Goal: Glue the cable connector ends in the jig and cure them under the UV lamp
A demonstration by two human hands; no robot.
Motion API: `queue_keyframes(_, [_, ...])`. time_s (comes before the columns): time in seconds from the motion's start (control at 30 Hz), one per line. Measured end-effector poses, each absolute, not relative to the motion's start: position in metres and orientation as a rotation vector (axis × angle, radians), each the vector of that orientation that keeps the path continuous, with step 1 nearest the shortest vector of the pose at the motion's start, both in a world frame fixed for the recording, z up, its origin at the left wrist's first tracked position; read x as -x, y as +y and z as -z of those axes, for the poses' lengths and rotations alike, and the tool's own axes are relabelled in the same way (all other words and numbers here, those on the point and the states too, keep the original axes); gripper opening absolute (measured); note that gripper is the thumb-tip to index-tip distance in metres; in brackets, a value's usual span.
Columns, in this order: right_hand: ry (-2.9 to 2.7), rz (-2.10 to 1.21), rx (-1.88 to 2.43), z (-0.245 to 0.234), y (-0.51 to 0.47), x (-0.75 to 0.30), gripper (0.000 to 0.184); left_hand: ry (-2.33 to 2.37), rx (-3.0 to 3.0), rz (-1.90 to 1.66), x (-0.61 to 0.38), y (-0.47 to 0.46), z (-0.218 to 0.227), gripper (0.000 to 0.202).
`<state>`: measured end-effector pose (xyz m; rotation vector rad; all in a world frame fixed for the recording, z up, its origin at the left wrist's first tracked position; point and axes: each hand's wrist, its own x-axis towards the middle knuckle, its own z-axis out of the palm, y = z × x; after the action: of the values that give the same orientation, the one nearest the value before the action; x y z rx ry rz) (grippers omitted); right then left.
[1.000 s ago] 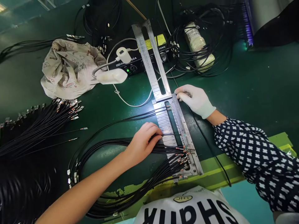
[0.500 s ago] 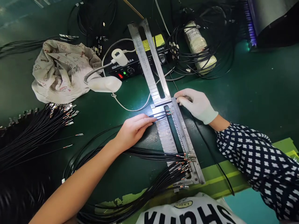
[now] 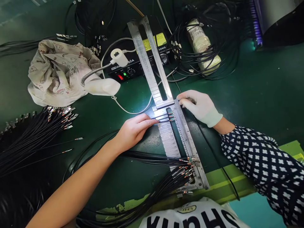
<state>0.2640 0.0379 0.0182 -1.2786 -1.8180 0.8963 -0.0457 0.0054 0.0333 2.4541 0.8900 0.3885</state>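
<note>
Slotted metal jig (image 3: 177,139) lies on the green bench (image 3: 261,95), running away from you; a few black wires (image 3: 163,117) sit in its upper slots, terminals in the channel; a dense group (image 3: 182,171) fills the near end; the middle slots are bare, so loading looks roughly half done. Your left hand (image 3: 133,129) lies flat, fingers pressing the upper wires beside the jig; your gloved right hand (image 3: 200,106) pinches the jig's far rail. A loose wire bundle (image 3: 40,133) waits at left, near a cloth (image 3: 57,72).
</note>
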Motion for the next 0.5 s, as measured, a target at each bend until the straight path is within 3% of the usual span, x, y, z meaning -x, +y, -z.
queue_keyframes(0.5, [-1.811, -0.902, 1.273, -0.0173, 0.0384, -0.2647, 0.023, 0.933, -2.512, -0.379, 0.0377, 0.0003, -0.0399, 0.037])
